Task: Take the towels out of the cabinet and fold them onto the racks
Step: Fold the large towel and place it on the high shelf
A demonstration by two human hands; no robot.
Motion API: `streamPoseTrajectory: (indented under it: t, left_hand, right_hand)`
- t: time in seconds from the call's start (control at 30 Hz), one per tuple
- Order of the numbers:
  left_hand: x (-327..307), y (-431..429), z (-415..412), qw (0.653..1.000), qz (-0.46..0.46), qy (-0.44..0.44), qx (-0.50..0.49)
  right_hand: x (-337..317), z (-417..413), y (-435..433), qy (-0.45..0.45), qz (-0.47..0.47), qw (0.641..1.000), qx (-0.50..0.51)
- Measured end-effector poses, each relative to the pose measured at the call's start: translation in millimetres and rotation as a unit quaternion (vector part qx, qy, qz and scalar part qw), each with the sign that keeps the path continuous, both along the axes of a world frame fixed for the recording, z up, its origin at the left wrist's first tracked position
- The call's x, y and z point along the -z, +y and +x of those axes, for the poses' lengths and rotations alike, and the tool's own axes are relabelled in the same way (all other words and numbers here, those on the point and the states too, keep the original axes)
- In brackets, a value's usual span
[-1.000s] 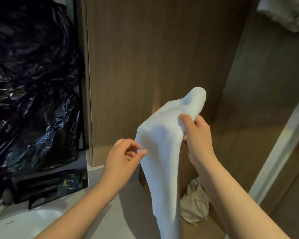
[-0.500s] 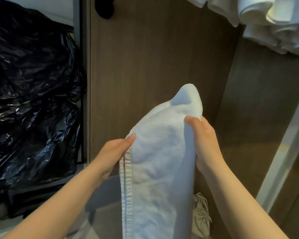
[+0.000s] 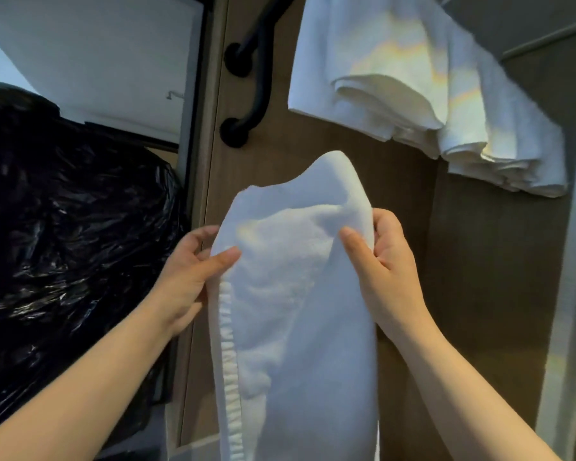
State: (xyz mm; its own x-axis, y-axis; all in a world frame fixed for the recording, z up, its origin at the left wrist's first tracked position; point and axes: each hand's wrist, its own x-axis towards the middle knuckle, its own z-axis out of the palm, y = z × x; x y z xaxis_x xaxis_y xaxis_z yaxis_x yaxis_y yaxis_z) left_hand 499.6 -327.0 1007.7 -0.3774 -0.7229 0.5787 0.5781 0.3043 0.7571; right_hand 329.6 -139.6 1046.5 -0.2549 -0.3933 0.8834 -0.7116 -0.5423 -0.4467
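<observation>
One towel (image 3: 300, 311) hangs vertically, bunched end pointing up.

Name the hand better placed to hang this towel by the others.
Right, likely: the right hand pinches the towel near its peak, on the side where folded towels hang; the left hand holds the far hem.

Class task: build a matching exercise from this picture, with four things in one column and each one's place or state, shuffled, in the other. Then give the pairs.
1 held towel
2 other towels
3 plastic bag
4 black bar

A crumpled, far left
B folded, top right
C mounted, top centre
D pinched by left hand and right hand

Pairs: 1-D, 2-B, 3-A, 4-C
</observation>
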Motion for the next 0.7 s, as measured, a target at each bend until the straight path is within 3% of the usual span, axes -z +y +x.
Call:
streamPoseTrajectory:
  t: [0.17, 0.3, 0.57, 0.7]
  left_hand:
    - [-16.0, -25.4, 37.1, 0.995, -0.06, 0.071, -0.032]
    - [-31.8, -49.2, 76.1, 0.994, -0.092, 0.046, -0.04]
    - [-66.6, -84.8, 113.7, 0.98, -0.19, 0.024, -0.057]
    - [-82.6, -97.1, 113.9, 0.958, -0.267, -0.017, -0.105]
  right_hand:
    - [-16.2, 55.6, -13.1, 0.073, -0.02, 0.997, -0.022]
    - [-34.4, 93.3, -38.3, 0.181, -0.04, 0.979, 0.089]
    - [-65.2, 145.6, -57.7, 0.163, 0.006, 0.968, 0.19]
    - [-86.8, 153.9, -56.7, 0.157, 0.091, 0.95, 0.253]
